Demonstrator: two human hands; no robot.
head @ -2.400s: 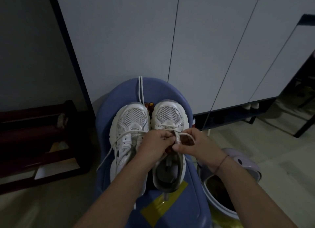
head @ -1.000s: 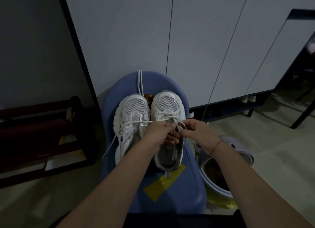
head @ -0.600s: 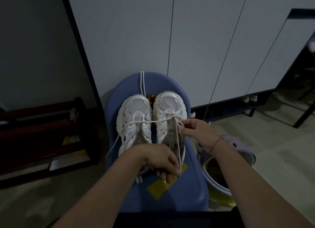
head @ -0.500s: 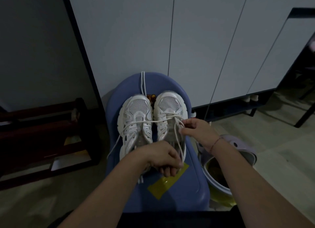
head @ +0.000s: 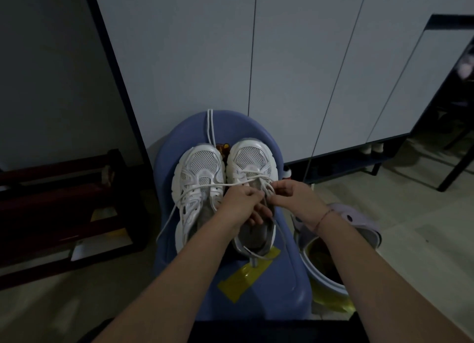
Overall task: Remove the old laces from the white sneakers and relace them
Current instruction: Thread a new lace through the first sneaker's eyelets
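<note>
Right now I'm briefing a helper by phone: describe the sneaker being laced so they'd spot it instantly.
Find the blue chair before the white cabinet doors; a white pair stands on its seat. Pick the right sneaker, not the left sneaker: the left hand and right hand pinch its lace.

A white left sneaker [head: 198, 178] and right sneaker [head: 250, 158], both mesh-toed, stand side by side on a blue stool [head: 282, 286], toes pointing away. The right sneaker is laced only near the toe, its lace [head: 230, 185] slack (one strand crosses the left sneaker and trails off the stool's side). Two more white strands [head: 210, 127] lie beyond the toes.
</note>
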